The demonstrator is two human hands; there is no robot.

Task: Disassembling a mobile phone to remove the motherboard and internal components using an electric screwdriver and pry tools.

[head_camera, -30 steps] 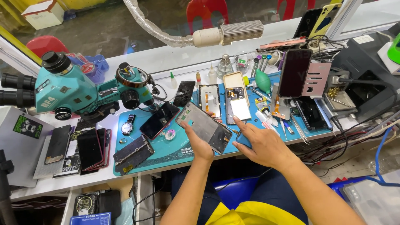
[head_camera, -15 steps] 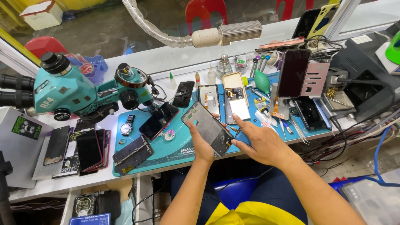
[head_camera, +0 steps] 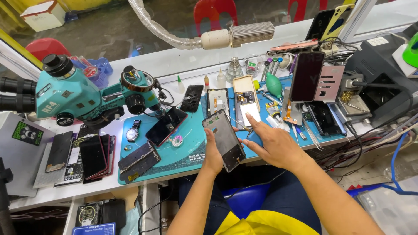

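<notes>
Phone panel (head_camera: pixel 227 140), dark and rectangular, stood tilted above the teal mat (head_camera: pixel 174 154), gripped from below by the left hand (head_camera: pixel 214 153), whose fingers clenched around its near edge. The right hand (head_camera: pixel 272 146) lay just right of it, fingers loose and holding nothing, with the index finger stretched far-left toward an opened phone (head_camera: pixel 247 102) lying on the mat. A wristwatch (head_camera: pixel 132 132) and another dark phone (head_camera: pixel 166 126) rested left of the panel. A teal microscope (head_camera: pixel 78 93) stood at the far left of the surface (head_camera: pixel 143 65).
</notes>
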